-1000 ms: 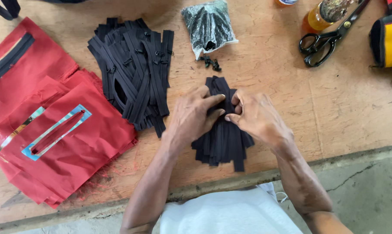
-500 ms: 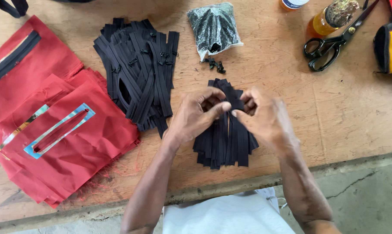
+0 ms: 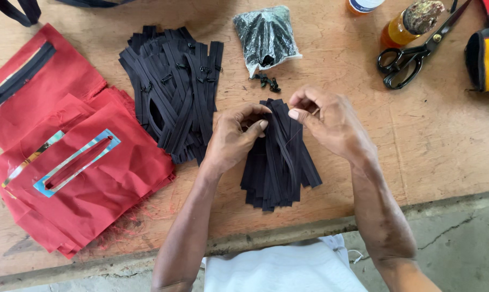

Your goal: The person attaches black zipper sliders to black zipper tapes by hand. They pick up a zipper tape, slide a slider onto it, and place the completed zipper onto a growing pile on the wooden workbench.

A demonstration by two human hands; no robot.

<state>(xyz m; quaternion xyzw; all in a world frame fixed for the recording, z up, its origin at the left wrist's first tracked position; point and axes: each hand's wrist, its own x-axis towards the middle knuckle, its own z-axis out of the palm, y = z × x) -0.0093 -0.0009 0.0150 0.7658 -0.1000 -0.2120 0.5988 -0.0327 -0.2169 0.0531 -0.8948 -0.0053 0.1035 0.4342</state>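
Head view: left hand (image 3: 233,141) and right hand (image 3: 328,121) pinch the far end of a small stack of black zipper strips (image 3: 279,162) on the wooden counter (image 3: 396,157). Strips run lengthwise toward the person; both grips pressed together, equally near.

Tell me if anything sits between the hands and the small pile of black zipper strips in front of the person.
Nothing visible does. The left hand and right hand are already at the top end of the zipper strips, fingers pinching there. The bigger zipper pile and the plastic bag lie off to the side.
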